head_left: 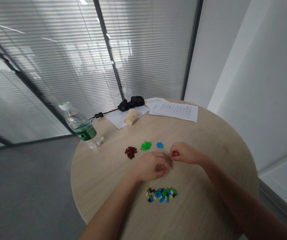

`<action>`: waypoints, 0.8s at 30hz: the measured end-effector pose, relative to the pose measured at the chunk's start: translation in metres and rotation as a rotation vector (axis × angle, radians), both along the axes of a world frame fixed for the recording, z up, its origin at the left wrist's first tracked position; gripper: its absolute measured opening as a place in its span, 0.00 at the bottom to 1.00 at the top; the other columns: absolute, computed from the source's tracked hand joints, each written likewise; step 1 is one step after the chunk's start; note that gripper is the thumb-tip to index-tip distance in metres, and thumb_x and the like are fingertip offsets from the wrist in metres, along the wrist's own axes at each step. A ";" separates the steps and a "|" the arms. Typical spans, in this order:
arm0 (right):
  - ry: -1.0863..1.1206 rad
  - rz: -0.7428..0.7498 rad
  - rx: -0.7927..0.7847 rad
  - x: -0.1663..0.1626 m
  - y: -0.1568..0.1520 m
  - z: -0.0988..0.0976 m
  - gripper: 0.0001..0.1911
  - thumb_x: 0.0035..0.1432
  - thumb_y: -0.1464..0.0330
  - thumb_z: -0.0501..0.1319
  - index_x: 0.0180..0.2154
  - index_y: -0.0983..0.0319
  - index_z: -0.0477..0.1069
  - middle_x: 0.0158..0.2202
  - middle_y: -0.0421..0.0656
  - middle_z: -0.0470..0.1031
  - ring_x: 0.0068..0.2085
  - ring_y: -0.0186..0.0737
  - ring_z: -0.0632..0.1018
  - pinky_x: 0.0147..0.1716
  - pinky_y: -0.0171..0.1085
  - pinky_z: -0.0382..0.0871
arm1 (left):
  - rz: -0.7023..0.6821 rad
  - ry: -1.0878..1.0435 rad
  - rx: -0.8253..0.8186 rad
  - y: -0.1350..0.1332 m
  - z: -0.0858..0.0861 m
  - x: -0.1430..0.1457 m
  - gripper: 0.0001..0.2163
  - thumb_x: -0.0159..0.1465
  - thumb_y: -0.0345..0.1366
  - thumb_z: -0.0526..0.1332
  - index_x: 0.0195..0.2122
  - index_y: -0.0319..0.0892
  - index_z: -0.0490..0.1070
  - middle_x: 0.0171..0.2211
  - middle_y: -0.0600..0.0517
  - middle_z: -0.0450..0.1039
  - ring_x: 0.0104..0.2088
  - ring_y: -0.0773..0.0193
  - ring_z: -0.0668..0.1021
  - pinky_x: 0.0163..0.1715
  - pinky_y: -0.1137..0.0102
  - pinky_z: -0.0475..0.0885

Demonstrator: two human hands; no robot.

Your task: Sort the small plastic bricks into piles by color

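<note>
Left hand [150, 166]: motion-blurred, fingers curl down toward the tabletop, can't tell if open, closed or holding anything. Right hand [183, 153]: fingers [175, 153] curled closed into a pinch, tips just beside the left hand. Can't make out a piece in them.

Small plastic bricks on a round wood-grain table [89, 186]. Mixed-colour pile [161, 194] at 6 o'clock from the hands, well packed, nearest the body. Sorted piles at 11 to 12 o'clock, left to right: dark red pile [130, 152], green pile [146, 145], blue pile [160, 144]. Studs too small to resolve.

Far edge: printed sheets [173, 111] with rows of text/table cells, unreadable at this res. Plain-looking paper [119, 118] under a tipped-over paper cup [131, 116], which has a small green mark.

Clear plastic water bottle [79, 125] lying on its side at 10 o'clock, green label, lettering illegible, pale cap. Black cable [108, 112] runs to a soft black bundle [130, 103], shape unclear. Glass wall with blinds [58, 66] behind.
</note>
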State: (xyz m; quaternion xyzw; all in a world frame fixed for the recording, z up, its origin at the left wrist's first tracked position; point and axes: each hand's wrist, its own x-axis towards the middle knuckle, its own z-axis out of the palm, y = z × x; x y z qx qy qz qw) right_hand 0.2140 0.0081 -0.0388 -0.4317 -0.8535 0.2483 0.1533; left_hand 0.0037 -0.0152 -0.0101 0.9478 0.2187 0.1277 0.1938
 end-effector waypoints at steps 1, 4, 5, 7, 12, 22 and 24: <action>-0.007 -0.007 -0.002 0.001 0.000 0.000 0.06 0.45 0.77 0.59 0.24 0.64 0.74 0.25 0.42 0.73 0.27 0.35 0.71 0.25 0.31 0.59 | -0.004 0.023 -0.047 -0.002 0.001 0.001 0.06 0.55 0.27 0.60 0.32 0.41 0.75 0.31 0.54 0.74 0.32 0.68 0.74 0.34 0.74 0.67; -0.007 -0.021 0.011 0.005 0.001 0.002 0.05 0.46 0.76 0.60 0.25 0.64 0.74 0.25 0.42 0.74 0.27 0.35 0.71 0.26 0.31 0.60 | 0.009 0.117 -0.158 -0.006 0.001 0.003 0.05 0.55 0.29 0.61 0.31 0.42 0.76 0.28 0.55 0.75 0.27 0.70 0.74 0.29 0.76 0.66; 0.002 -0.022 0.025 0.005 0.001 0.003 0.05 0.47 0.75 0.60 0.25 0.64 0.74 0.26 0.42 0.74 0.27 0.35 0.71 0.27 0.31 0.60 | 0.014 0.141 -0.174 -0.007 0.001 0.004 0.05 0.56 0.30 0.61 0.31 0.42 0.77 0.27 0.55 0.75 0.26 0.70 0.74 0.28 0.76 0.65; 0.029 -0.028 0.058 0.006 0.001 0.005 0.04 0.50 0.73 0.60 0.26 0.64 0.74 0.26 0.43 0.74 0.28 0.35 0.71 0.27 0.31 0.61 | 0.003 0.170 -0.189 -0.009 0.001 0.005 0.05 0.56 0.32 0.62 0.32 0.43 0.77 0.27 0.55 0.76 0.27 0.69 0.75 0.27 0.76 0.65; 0.069 -0.045 0.100 0.002 0.000 0.006 0.06 0.53 0.70 0.60 0.28 0.64 0.74 0.27 0.43 0.73 0.28 0.34 0.71 0.28 0.32 0.61 | -0.059 0.187 -0.199 -0.013 0.001 0.009 0.06 0.55 0.31 0.62 0.33 0.45 0.78 0.28 0.56 0.77 0.27 0.70 0.75 0.28 0.76 0.66; 0.024 -0.041 0.117 0.001 0.000 0.005 0.06 0.53 0.70 0.59 0.27 0.64 0.73 0.26 0.43 0.73 0.27 0.34 0.70 0.28 0.32 0.59 | -0.121 0.157 -0.193 -0.013 -0.005 0.009 0.08 0.55 0.28 0.61 0.32 0.45 0.78 0.28 0.57 0.77 0.28 0.70 0.76 0.30 0.76 0.67; 0.012 -0.049 0.122 0.001 -0.001 0.005 0.06 0.54 0.70 0.59 0.28 0.64 0.73 0.26 0.43 0.73 0.28 0.35 0.71 0.27 0.32 0.59 | -0.104 0.162 -0.190 -0.013 -0.006 0.010 0.06 0.55 0.30 0.62 0.31 0.45 0.77 0.27 0.56 0.76 0.27 0.70 0.75 0.29 0.76 0.67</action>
